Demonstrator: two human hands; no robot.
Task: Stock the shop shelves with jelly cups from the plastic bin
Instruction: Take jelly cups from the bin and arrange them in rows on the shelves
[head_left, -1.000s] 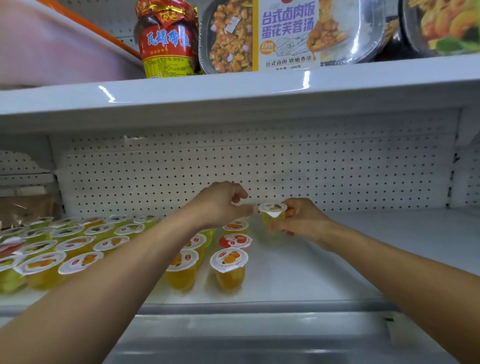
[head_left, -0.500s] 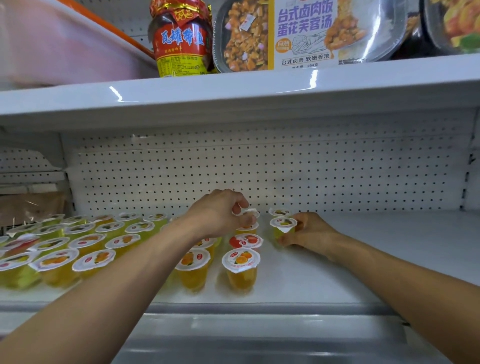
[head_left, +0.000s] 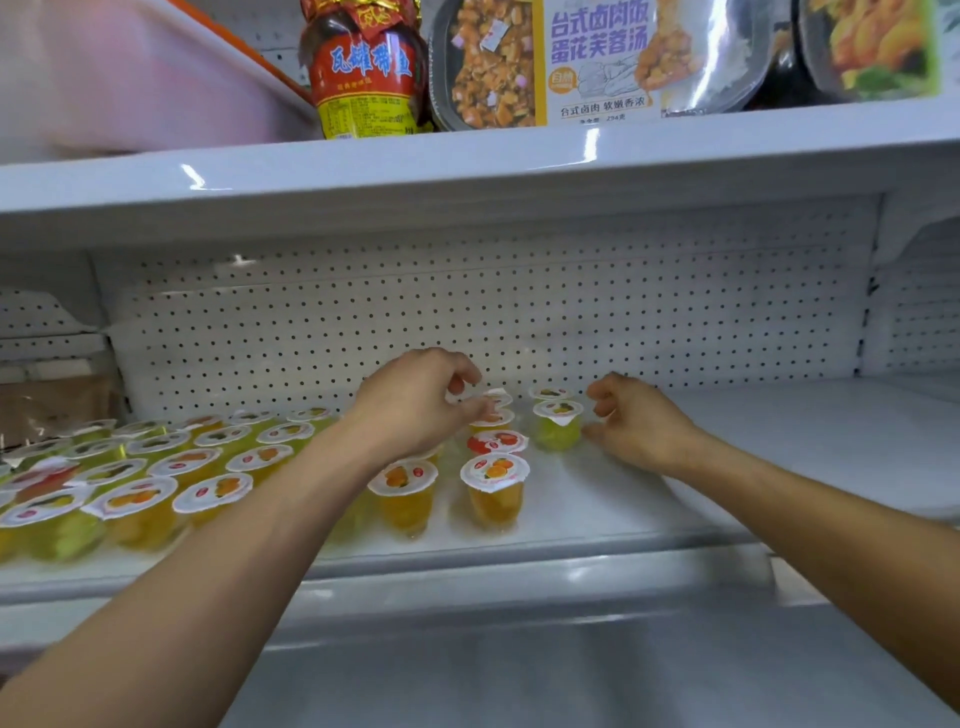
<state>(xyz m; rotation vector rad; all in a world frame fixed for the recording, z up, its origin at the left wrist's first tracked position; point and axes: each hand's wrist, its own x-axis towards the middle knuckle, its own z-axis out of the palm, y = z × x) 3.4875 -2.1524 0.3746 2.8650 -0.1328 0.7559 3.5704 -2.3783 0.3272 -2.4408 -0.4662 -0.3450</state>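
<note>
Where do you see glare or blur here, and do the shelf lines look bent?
Head view: glare streaks on the upper shelf edge and the meal tray film; the pink bin at top left is soft; shelf edges bow slightly; front jelly cups look sharp.

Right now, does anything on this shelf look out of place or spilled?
Nothing spilled or tipped. A red jelly cup sits mid-column among yellow ones, and a second red cup is mixed in at far left.

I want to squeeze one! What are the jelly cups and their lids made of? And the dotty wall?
Cups: probably clear plastic; the yellow jelly shows through.
Lids: likely thin printed film, edges crinkled.
Wall: seemingly white painted metal, glossy, punched with holes.
</note>
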